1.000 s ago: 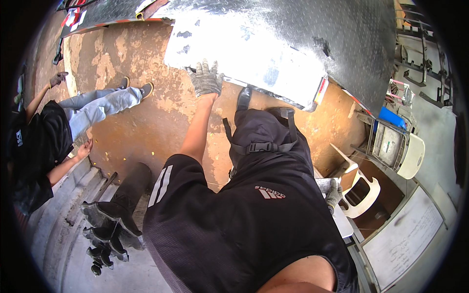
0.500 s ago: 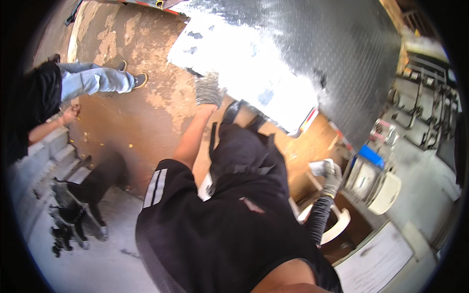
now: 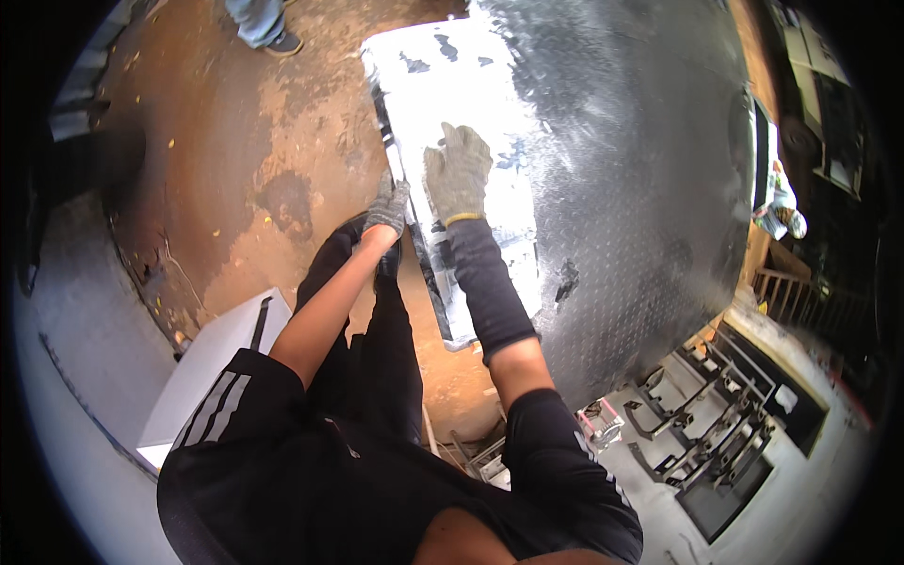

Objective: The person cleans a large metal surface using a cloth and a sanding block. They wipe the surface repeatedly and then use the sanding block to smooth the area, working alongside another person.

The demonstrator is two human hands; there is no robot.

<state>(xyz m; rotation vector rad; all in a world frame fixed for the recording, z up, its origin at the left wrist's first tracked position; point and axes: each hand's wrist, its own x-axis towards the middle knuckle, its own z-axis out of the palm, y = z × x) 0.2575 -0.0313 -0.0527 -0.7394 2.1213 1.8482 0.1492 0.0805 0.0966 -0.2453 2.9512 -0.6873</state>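
Note:
A long white panel (image 3: 504,89) with dark patches and a dark side edge lies before me, along the left border of a large dark textured sheet (image 3: 640,188). My left hand (image 3: 386,207), in a grey knit glove, is closed at the panel's left edge; part of its fingers is hidden. On the panel's upper face lies my right hand (image 3: 459,174), also gloved, with the fingers stretched forward and the thumb apart. Whether anything thin is under that palm cannot be seen.
Brown, worn ground (image 3: 235,179) stretches to the left, where another person's leg and shoe (image 3: 282,43) show at the top. A white box-like object (image 3: 221,367) stands beside my left arm. Metal frames and brackets (image 3: 711,424) lie at the lower right.
My right hand has come from the lower right, where it held something white, onto the panel. My left hand stays at the panel's edge. The view has turned, and the other person is mostly out of it.

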